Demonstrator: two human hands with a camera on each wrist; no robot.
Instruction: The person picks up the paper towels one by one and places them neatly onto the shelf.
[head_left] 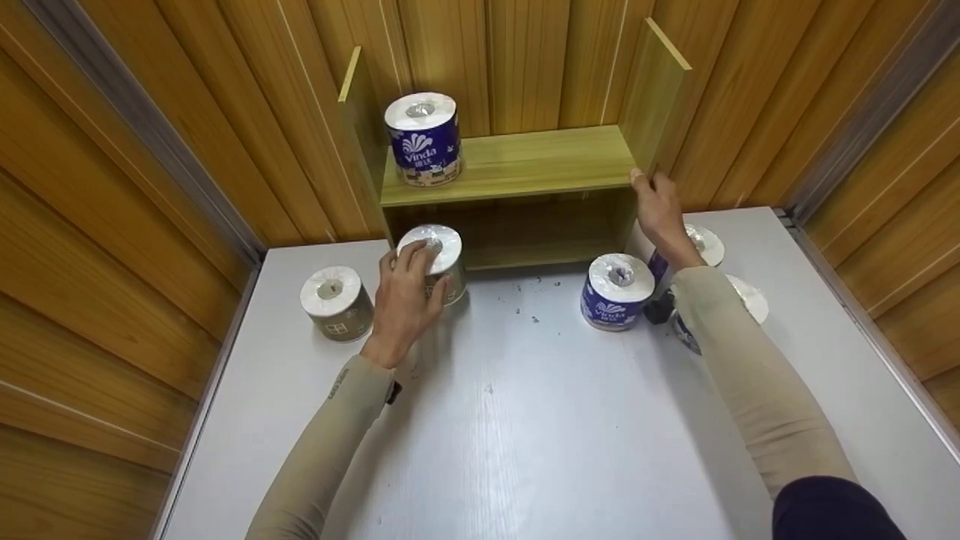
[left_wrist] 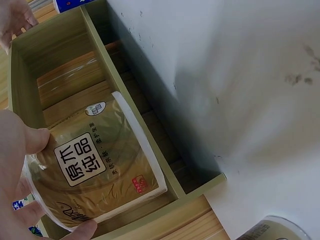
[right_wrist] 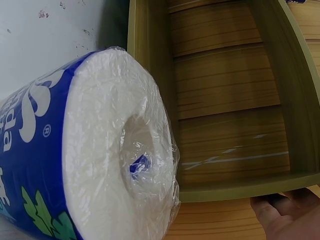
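Note:
My left hand [head_left: 405, 296] grips a brown-wrapped toilet roll [head_left: 448, 281] at the left front of the wooden shelf [head_left: 540, 159]. The left wrist view shows the thumb and fingers around this brown roll [left_wrist: 120, 150], its printed label facing the camera. With my right hand [head_left: 660, 214] I hold the shelf's right side panel near the middle board; in the right wrist view, the fingers [right_wrist: 272, 212] curl at the panel's edge. A blue Vinda toilet roll [head_left: 424, 146] stands upright on the middle board, at its left end.
Another brown roll [head_left: 336, 304] stands left of the shelf on the white table [head_left: 510, 420]. To the right are a blue roll [head_left: 615, 296] and two more rolls, partly hidden by my right arm [head_left: 750, 375]. Wood-panelled walls [head_left: 112, 225] enclose the table. Dark specks dot its surface.

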